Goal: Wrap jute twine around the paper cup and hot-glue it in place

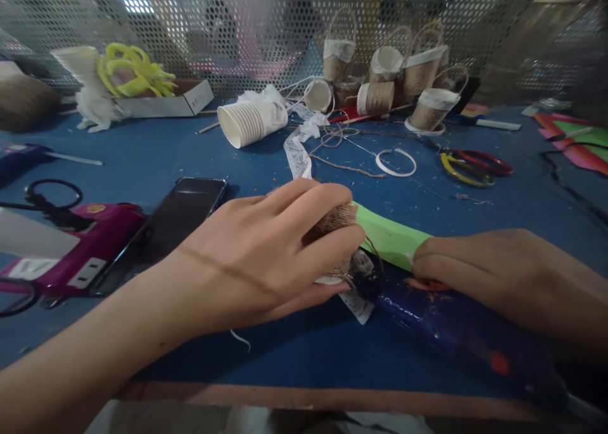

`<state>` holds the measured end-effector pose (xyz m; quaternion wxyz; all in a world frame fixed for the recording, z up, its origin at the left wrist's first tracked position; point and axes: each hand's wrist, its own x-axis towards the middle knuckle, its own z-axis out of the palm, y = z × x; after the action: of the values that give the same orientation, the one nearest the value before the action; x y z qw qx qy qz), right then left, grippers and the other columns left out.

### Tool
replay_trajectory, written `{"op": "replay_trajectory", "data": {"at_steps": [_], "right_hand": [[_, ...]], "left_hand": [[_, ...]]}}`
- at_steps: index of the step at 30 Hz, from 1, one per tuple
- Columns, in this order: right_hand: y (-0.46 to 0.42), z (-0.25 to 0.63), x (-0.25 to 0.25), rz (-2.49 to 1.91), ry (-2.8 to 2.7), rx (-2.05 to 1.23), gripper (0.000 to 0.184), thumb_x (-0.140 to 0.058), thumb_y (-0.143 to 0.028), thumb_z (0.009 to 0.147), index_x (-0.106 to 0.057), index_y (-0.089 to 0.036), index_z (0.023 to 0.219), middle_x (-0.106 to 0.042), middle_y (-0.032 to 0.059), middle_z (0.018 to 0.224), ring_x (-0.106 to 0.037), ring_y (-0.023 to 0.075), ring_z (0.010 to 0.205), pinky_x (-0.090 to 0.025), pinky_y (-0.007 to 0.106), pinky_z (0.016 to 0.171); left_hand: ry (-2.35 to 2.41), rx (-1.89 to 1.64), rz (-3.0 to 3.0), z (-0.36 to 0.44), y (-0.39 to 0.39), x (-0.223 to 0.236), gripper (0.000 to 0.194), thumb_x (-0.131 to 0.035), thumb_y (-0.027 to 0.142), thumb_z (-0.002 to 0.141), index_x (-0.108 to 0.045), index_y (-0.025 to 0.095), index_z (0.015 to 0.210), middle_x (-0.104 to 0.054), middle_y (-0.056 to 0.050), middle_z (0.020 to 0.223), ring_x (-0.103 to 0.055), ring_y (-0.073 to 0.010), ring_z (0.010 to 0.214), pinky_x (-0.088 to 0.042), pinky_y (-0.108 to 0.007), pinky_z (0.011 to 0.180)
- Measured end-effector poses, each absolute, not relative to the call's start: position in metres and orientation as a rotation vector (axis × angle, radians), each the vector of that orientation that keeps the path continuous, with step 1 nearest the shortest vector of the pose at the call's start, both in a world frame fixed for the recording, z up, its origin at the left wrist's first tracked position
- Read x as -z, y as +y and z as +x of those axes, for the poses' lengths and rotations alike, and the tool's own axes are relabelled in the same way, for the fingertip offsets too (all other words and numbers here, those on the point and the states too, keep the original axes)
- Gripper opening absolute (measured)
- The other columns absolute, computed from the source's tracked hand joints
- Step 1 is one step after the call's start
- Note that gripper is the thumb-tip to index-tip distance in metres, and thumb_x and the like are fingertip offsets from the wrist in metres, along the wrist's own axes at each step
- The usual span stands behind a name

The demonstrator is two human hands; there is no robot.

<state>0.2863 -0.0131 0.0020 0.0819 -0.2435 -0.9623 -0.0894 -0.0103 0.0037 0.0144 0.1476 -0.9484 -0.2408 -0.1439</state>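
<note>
My left hand (pixel 289 250) is wrapped around a small twine-wrapped cup (pixel 336 222), mostly hidden by the fingers. From beneath it hangs a strip of white lace (pixel 357 304). My right hand (pixel 494 275) pinches the end of a light green paper strip (pixel 387 231), whose other end meets the cup's side. Under that hand lies a dark blue glue gun (pixel 441 326), its nozzle close to the cup and lace. A bit of its orange trigger shows by the right fingers; whether they touch it I cannot tell.
A phone (pixel 183 215) and a magenta power strip (pixel 109 231) lie at left. Behind are stacked paper cups (pixel 251 122), a lace ribbon (pixel 297 155), a white ring (pixel 396 163), scissors (pixel 475 166) and several twine baskets (pixel 425 70). Perforated metal (pixel 266 35) stands along the back.
</note>
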Motion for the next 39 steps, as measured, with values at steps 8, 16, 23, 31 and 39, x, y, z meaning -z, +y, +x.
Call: {"op": "replay_trajectory", "data": {"at_steps": [8,16,23,31,39], "right_hand": [[-0.015,0.286,0.0,-0.749,-2.887,0.25,0.048,-0.02,-0.022,0.11,-0.058,-0.026,0.082,-0.062,-0.0037,0.066,-0.059,0.0169,0.046,-0.043,0.032,0.041],[-0.015,0.288,0.001,-0.775,-2.898,0.213,0.041,-0.027,-0.014,0.104,-0.059,-0.026,0.082,-0.062,-0.0041,0.066,-0.057,0.017,0.046,-0.04,0.031,0.041],[-0.017,0.293,0.007,-0.815,-2.929,0.099,0.027,-0.037,-0.011,0.096,-0.058,-0.025,0.088,-0.061,-0.0026,0.071,-0.058,0.019,0.051,-0.039,0.032,0.047],[-0.018,0.296,0.008,-0.861,-2.965,0.093,0.028,-0.036,-0.008,0.093,-0.058,-0.026,0.092,-0.062,-0.0035,0.074,-0.059,0.0186,0.053,-0.039,0.033,0.05],[-0.018,0.297,0.008,-0.865,-2.959,0.1,0.032,-0.033,-0.007,0.096,-0.059,-0.026,0.093,-0.065,-0.0035,0.075,-0.062,0.0173,0.055,-0.04,0.032,0.052]], "left_hand": [[-0.644,0.423,-2.713,-0.012,0.006,-0.013,0.034,-0.058,0.042,0.099,-0.058,0.02,0.125,-0.061,-0.014,0.134,-0.065,-0.0305,0.117,-0.063,-0.037,0.067],[-0.609,0.437,-2.716,-0.012,0.006,-0.012,0.031,-0.056,0.038,0.1,-0.059,0.019,0.124,-0.06,-0.014,0.133,-0.064,-0.031,0.117,-0.063,-0.037,0.067],[-0.628,0.427,-2.728,-0.012,0.005,-0.013,0.03,-0.057,0.037,0.099,-0.058,0.019,0.123,-0.061,-0.015,0.133,-0.064,-0.0315,0.116,-0.062,-0.038,0.065],[-0.608,0.424,-2.726,-0.012,0.005,-0.014,0.026,-0.056,0.03,0.099,-0.059,0.018,0.121,-0.062,-0.016,0.131,-0.064,-0.0322,0.116,-0.061,-0.037,0.063],[-0.618,0.407,-2.71,-0.012,0.005,-0.014,0.025,-0.054,0.03,0.099,-0.059,0.019,0.121,-0.061,-0.016,0.131,-0.063,-0.0311,0.116,-0.06,-0.035,0.061]]}}
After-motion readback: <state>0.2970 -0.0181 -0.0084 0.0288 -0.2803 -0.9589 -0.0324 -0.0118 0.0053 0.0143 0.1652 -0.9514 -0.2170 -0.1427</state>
